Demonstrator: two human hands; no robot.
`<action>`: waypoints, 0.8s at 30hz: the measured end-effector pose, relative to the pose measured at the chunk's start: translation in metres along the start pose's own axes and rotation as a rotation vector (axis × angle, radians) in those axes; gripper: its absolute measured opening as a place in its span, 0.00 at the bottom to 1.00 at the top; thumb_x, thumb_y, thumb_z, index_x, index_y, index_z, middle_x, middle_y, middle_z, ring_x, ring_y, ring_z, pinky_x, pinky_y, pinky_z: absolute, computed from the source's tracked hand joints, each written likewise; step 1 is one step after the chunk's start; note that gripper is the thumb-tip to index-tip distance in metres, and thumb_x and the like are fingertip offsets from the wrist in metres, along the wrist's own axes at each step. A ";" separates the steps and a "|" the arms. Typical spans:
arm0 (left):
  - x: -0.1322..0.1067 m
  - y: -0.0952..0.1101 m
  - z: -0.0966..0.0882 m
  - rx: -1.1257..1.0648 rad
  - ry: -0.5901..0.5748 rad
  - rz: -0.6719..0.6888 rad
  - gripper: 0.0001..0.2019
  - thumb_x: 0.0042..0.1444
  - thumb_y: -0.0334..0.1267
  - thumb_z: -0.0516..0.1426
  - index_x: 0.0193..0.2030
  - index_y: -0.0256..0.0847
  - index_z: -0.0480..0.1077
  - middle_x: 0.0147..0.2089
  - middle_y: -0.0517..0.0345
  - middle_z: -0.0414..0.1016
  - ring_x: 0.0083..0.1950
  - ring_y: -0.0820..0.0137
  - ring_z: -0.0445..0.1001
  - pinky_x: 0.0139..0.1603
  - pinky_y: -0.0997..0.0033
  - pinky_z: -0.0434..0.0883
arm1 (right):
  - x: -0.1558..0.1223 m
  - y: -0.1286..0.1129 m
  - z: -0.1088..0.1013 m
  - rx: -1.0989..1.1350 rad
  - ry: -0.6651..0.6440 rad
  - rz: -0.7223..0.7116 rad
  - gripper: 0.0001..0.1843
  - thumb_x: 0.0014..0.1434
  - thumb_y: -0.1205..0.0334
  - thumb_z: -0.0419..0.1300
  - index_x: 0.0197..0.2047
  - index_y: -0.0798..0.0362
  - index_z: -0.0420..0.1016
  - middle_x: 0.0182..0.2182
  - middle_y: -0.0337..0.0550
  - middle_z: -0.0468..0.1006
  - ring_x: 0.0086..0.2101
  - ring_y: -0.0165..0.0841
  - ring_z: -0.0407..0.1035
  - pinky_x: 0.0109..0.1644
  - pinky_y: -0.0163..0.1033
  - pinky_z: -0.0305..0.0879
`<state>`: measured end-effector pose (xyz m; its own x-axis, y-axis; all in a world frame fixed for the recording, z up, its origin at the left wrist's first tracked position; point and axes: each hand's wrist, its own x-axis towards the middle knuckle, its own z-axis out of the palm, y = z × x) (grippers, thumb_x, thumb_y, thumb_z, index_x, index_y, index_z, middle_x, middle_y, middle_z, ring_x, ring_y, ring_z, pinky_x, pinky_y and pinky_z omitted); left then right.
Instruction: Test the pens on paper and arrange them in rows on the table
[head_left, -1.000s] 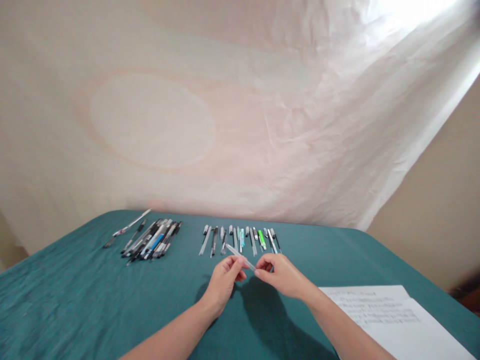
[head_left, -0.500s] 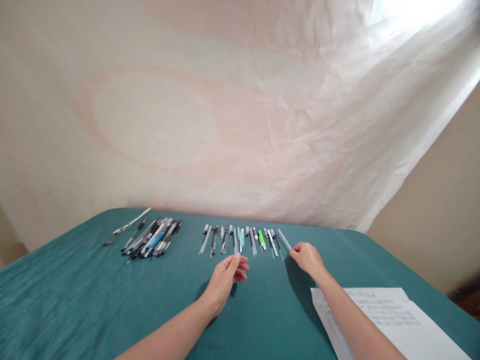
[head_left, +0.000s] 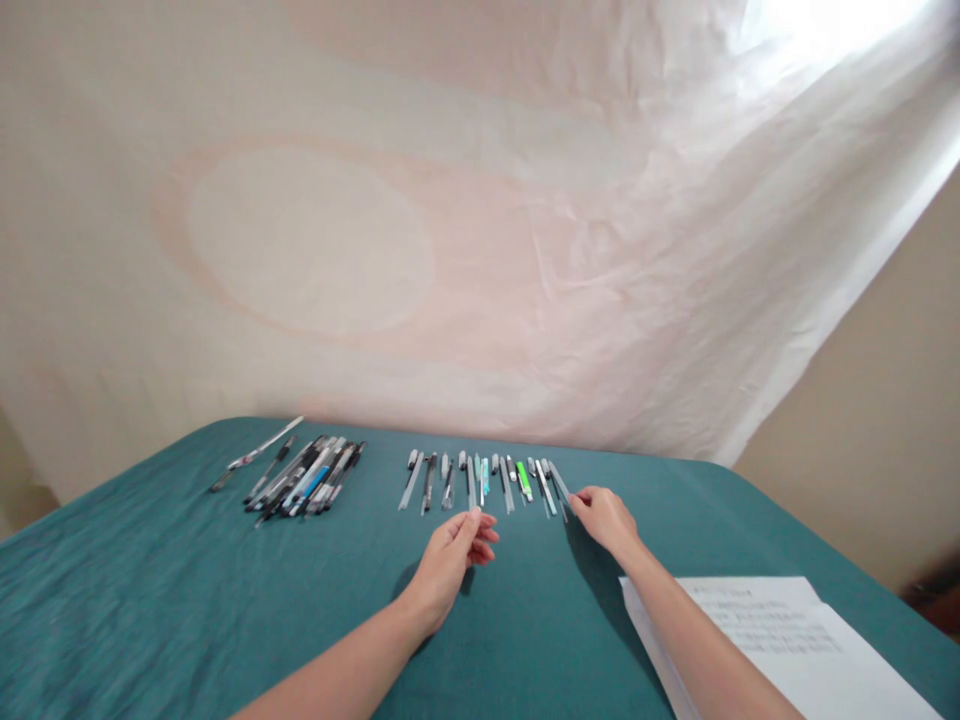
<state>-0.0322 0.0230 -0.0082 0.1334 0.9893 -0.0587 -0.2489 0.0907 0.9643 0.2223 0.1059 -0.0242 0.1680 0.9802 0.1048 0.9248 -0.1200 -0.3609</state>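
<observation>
A row of taken-apart pens lies across the green cloth: translucent barrels, dark refills, caps, and a bright green piece (head_left: 523, 480). At the row's right end my right hand (head_left: 606, 520) pinches the near end of a translucent pen barrel (head_left: 559, 476), which slants up and left beside a thin refill. My left hand (head_left: 450, 560) is in front of the row's middle, thumb and forefinger pressed together and the other fingers curled. Its fingertips are just below a translucent barrel (head_left: 471, 482); whether they grip anything is hidden.
A pile of pens (head_left: 307, 478), mostly black and clear with one blue, lies on the left, with a longer striped pen-like stick (head_left: 262, 448) beyond it. Printed white sheets (head_left: 780, 640) lie under my right forearm. A pale hanging sheet (head_left: 480, 250) rises behind the table.
My right hand has shifted a little left, bringing the translucent pen barrel closer to the row's last pieces. My left hand stays in place.
</observation>
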 end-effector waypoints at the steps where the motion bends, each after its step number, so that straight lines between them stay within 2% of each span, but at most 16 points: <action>1: 0.001 0.000 -0.001 0.007 0.004 -0.006 0.22 0.50 0.54 0.49 0.37 0.34 0.67 0.31 0.54 0.70 0.26 0.77 0.66 0.29 0.76 0.63 | 0.000 0.001 0.000 0.005 -0.002 -0.007 0.19 0.53 0.49 0.48 0.30 0.50 0.76 0.29 0.46 0.77 0.33 0.36 0.71 0.29 0.33 0.55; 6: 0.009 0.005 -0.010 0.142 -0.039 -0.002 0.23 0.52 0.53 0.47 0.39 0.34 0.67 0.34 0.52 0.71 0.29 0.75 0.69 0.30 0.76 0.64 | -0.001 0.002 0.000 0.036 -0.019 -0.055 0.18 0.53 0.51 0.48 0.28 0.50 0.76 0.28 0.45 0.78 0.31 0.34 0.70 0.30 0.32 0.56; 8: 0.015 0.013 -0.019 0.287 -0.062 0.019 0.22 0.52 0.51 0.47 0.40 0.33 0.67 0.35 0.51 0.72 0.30 0.74 0.70 0.30 0.76 0.65 | 0.000 0.003 0.000 0.049 -0.032 -0.075 0.18 0.53 0.52 0.48 0.28 0.50 0.76 0.27 0.45 0.78 0.31 0.34 0.70 0.30 0.32 0.57; 10: 0.021 0.024 -0.033 0.537 -0.060 0.078 0.19 0.53 0.47 0.47 0.41 0.34 0.67 0.35 0.51 0.73 0.31 0.73 0.71 0.31 0.76 0.66 | 0.001 0.005 0.002 0.067 -0.040 -0.097 0.17 0.53 0.53 0.49 0.27 0.51 0.76 0.26 0.44 0.77 0.30 0.34 0.70 0.31 0.33 0.57; 11: 0.025 0.031 -0.042 0.706 -0.031 0.141 0.17 0.54 0.45 0.47 0.42 0.35 0.67 0.35 0.53 0.74 0.32 0.73 0.71 0.32 0.76 0.66 | 0.002 0.006 0.003 0.080 -0.043 -0.110 0.16 0.52 0.53 0.49 0.27 0.51 0.75 0.26 0.44 0.77 0.30 0.34 0.70 0.31 0.33 0.57; 13: 0.030 0.043 -0.064 1.145 0.112 0.306 0.14 0.54 0.40 0.47 0.43 0.38 0.67 0.35 0.56 0.74 0.34 0.73 0.71 0.36 0.76 0.66 | 0.005 0.010 0.007 0.108 -0.045 -0.136 0.15 0.51 0.54 0.50 0.27 0.51 0.76 0.26 0.43 0.77 0.29 0.34 0.70 0.31 0.33 0.57; 14: 0.032 0.049 -0.075 1.239 0.186 0.328 0.14 0.54 0.37 0.47 0.44 0.38 0.67 0.38 0.55 0.73 0.38 0.72 0.71 0.40 0.75 0.65 | 0.007 0.013 0.010 0.121 -0.044 -0.146 0.15 0.51 0.54 0.50 0.27 0.51 0.76 0.26 0.43 0.77 0.29 0.34 0.70 0.31 0.33 0.58; 17: 0.033 0.062 -0.108 1.410 0.344 0.328 0.13 0.52 0.32 0.48 0.44 0.35 0.66 0.46 0.47 0.69 0.49 0.64 0.65 0.51 0.65 0.58 | 0.013 0.020 0.016 0.149 -0.019 -0.154 0.15 0.50 0.55 0.50 0.27 0.52 0.76 0.26 0.43 0.78 0.30 0.35 0.70 0.32 0.33 0.58; 19: 0.030 0.066 -0.124 1.510 0.438 0.297 0.12 0.52 0.31 0.47 0.41 0.33 0.67 0.47 0.41 0.66 0.52 0.59 0.61 0.53 0.58 0.54 | 0.015 0.023 0.019 0.163 0.004 -0.151 0.16 0.49 0.54 0.49 0.27 0.52 0.75 0.27 0.43 0.78 0.30 0.36 0.69 0.31 0.34 0.58; 21: 0.027 0.068 -0.135 1.592 0.506 0.253 0.11 0.52 0.31 0.46 0.38 0.31 0.67 0.46 0.38 0.65 0.52 0.55 0.60 0.52 0.54 0.53 | 0.015 0.024 0.020 0.174 0.020 -0.144 0.16 0.49 0.53 0.49 0.27 0.52 0.75 0.27 0.43 0.78 0.29 0.36 0.69 0.31 0.35 0.58; 24: 0.024 0.067 -0.140 1.676 0.560 0.174 0.12 0.53 0.31 0.45 0.38 0.31 0.67 0.45 0.37 0.66 0.51 0.55 0.61 0.50 0.55 0.56 | 0.013 0.023 0.017 0.197 0.052 -0.128 0.16 0.49 0.53 0.49 0.28 0.51 0.75 0.27 0.43 0.78 0.30 0.36 0.70 0.32 0.35 0.59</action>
<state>-0.1804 0.0691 0.0191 -0.1868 0.9231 0.3363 0.9780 0.1424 0.1522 0.2401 0.1191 -0.0468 0.0757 0.9755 0.2067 0.8562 0.0426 -0.5148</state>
